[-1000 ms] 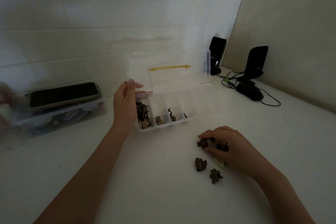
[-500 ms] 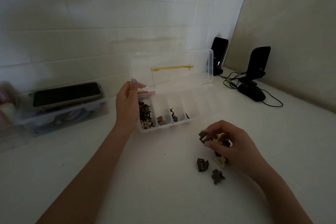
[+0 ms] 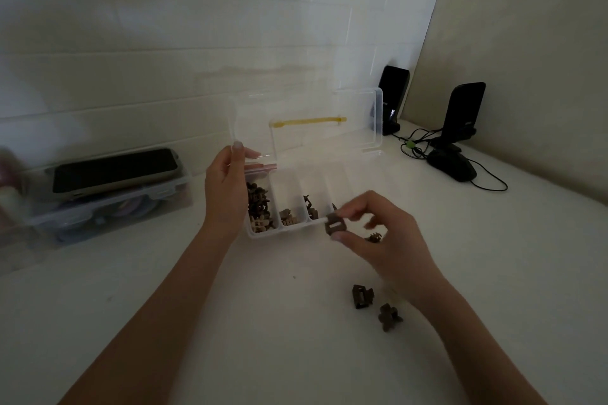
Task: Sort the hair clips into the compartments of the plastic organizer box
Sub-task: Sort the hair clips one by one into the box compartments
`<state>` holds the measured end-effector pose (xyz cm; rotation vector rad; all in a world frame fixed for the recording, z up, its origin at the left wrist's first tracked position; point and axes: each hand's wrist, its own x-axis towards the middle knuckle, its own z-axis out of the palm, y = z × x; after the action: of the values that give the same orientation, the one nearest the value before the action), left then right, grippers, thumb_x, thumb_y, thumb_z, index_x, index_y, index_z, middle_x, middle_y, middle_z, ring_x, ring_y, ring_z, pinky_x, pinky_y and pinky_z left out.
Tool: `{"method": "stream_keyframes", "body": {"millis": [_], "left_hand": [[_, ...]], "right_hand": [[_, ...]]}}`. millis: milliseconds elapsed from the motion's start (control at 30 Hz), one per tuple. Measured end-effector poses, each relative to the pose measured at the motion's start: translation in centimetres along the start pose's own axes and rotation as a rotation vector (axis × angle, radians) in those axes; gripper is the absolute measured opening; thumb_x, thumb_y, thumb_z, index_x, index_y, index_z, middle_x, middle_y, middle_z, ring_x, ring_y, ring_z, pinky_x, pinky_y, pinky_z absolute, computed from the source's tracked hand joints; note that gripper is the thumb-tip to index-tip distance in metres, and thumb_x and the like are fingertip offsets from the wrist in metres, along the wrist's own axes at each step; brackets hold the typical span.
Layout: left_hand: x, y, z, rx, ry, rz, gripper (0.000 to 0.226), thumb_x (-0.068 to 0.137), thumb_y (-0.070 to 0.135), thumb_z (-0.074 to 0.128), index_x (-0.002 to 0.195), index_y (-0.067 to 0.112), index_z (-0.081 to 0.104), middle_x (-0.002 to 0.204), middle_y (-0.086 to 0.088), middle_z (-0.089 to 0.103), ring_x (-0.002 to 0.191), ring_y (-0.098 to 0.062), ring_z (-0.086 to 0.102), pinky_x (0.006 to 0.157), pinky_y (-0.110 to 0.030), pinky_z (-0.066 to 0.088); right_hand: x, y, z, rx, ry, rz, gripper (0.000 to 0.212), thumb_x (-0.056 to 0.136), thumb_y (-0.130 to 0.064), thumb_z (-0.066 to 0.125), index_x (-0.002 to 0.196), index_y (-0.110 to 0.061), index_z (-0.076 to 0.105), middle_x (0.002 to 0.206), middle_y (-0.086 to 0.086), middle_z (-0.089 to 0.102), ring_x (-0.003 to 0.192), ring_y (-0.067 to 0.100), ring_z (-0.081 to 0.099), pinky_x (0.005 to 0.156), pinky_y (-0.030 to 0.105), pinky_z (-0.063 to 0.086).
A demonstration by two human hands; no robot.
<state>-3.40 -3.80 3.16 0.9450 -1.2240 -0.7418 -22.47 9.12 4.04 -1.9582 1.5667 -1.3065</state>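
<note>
Clear plastic organizer box (image 3: 348, 171): lid up, 12 o'clock on table
Left hand (image 3: 225, 189): gripping lid edge
Right hand (image 3: 383, 233): pinching brown hair clip (image 3: 335, 224), near rim
Loose clips (image 3: 375, 306): 5 o'clock

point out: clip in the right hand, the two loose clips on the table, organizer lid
held clip (image 3: 335, 225): head view, on its flat face, pinched by the right hand (image 3: 383, 237).
square loose clip (image 3: 362, 296): head view, its middle.
cross-shaped loose clip (image 3: 388, 317): head view, its middle.
organizer lid (image 3: 329, 102): head view, clear upper panel.
</note>
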Motion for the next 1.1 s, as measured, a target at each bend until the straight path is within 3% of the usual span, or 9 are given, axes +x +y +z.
{"method": "stream_keyframes", "body": {"millis": [133, 233, 400, 533, 633, 700, 933, 1100], "left_hand": [[0.0, 0.1, 0.1, 0.020, -0.001, 0.013, 0.036, 0.102, 0.029, 0.035, 0.077, 0.027, 0.060, 0.085, 0.011, 0.062, 0.069, 0.009, 0.059, 0.067, -0.009, 0.044], [0.1, 0.2, 0.0, 0.036, -0.004, 0.023, 0.036, 0.102, 0.031, 0.036, 0.077, 0.028, 0.060, 0.083, 0.009, 0.062, 0.071, 0.004, 0.059, 0.067, -0.009, 0.044], [-0.1, 0.5, 0.0, 0.035, -0.013, 0.027, 0.035, 0.102, 0.028, 0.036, 0.077, 0.027, 0.059, 0.081, 0.011, 0.061, 0.068, 0.009, 0.058, 0.064, -0.004, 0.041], [0.0, 0.5, 0.0, 0.044, -0.025, 0.034, 0.034, 0.102, 0.028, 0.035, 0.078, 0.028, 0.059, 0.084, 0.012, 0.062, 0.069, 0.009, 0.058, 0.066, -0.006, 0.042], [0.2, 0.3, -0.2, 0.069, -0.054, 0.055, 0.034, 0.102, 0.031, 0.035, 0.080, 0.030, 0.060, 0.085, 0.014, 0.063, 0.076, 0.000, 0.061, 0.073, -0.015, 0.047], [0.2, 0.4, -0.2, 0.073, -0.077, 0.073, 0.034, 0.102, 0.030, 0.034, 0.081, 0.030, 0.060, 0.084, 0.013, 0.064, 0.077, -0.003, 0.064, 0.075, -0.019, 0.049], [0.2, 1.2, -0.1, 0.010, -0.124, 0.069, 0.031, 0.103, 0.019, 0.034, 0.082, 0.017, 0.057, 0.087, 0.005, 0.064, 0.067, 0.003, 0.068, 0.065, -0.010, 0.046], [0.4, 0.8, -0.1, 0.022, -0.117, 0.067, 0.031, 0.102, 0.020, 0.037, 0.081, 0.020, 0.060, 0.085, 0.003, 0.065, 0.072, -0.002, 0.069, 0.072, -0.020, 0.052]], "right_hand": [[2.7, -1.6, 2.1, -0.134, 0.015, -0.136, 0.021, 0.076, -0.023, 0.075, 0.094, -0.026, 0.062, 0.100, -0.018, 0.061, 0.098, 0.001, 0.048, 0.081, 0.008, 0.035], [4.5, -1.7, 3.3, -0.231, 0.051, -0.212, 0.019, 0.078, -0.022, 0.073, 0.094, -0.022, 0.063, 0.095, -0.019, 0.059, 0.097, 0.002, 0.045, 0.083, 0.017, 0.037], [4.5, -0.6, 2.7, -0.188, 0.160, -0.114, 0.016, 0.079, -0.023, 0.072, 0.092, -0.025, 0.062, 0.084, -0.030, 0.051, 0.086, 0.000, 0.048, 0.074, 0.006, 0.034], [3.7, 1.3, 0.6, -0.119, 0.292, 0.025, 0.016, 0.083, -0.021, 0.069, 0.093, -0.028, 0.060, 0.086, -0.025, 0.061, 0.088, 0.003, 0.055, 0.072, 0.012, 0.038], [3.2, 2.2, -0.3, -0.041, 0.317, 0.103, 0.015, 0.082, -0.020, 0.069, 0.091, -0.027, 0.059, 0.086, -0.021, 0.065, 0.084, 0.002, 0.058, 0.070, 0.013, 0.039], [3.0, 2.4, -0.4, -0.042, 0.301, 0.109, 0.016, 0.082, -0.018, 0.070, 0.091, -0.026, 0.059, 0.084, -0.021, 0.065, 0.080, 0.001, 0.057, 0.068, 0.009, 0.039], [2.8, 2.0, -0.3, -0.103, 0.277, 0.047, 0.019, 0.084, -0.015, 0.067, 0.093, -0.028, 0.057, 0.088, -0.021, 0.062, 0.085, 0.004, 0.056, 0.069, 0.003, 0.035], [2.5, 1.3, -0.2, -0.079, 0.274, -0.010, 0.021, 0.083, -0.013, 0.067, 0.094, -0.027, 0.057, 0.089, -0.020, 0.062, 0.085, 0.004, 0.055, 0.071, 0.007, 0.038]]}}
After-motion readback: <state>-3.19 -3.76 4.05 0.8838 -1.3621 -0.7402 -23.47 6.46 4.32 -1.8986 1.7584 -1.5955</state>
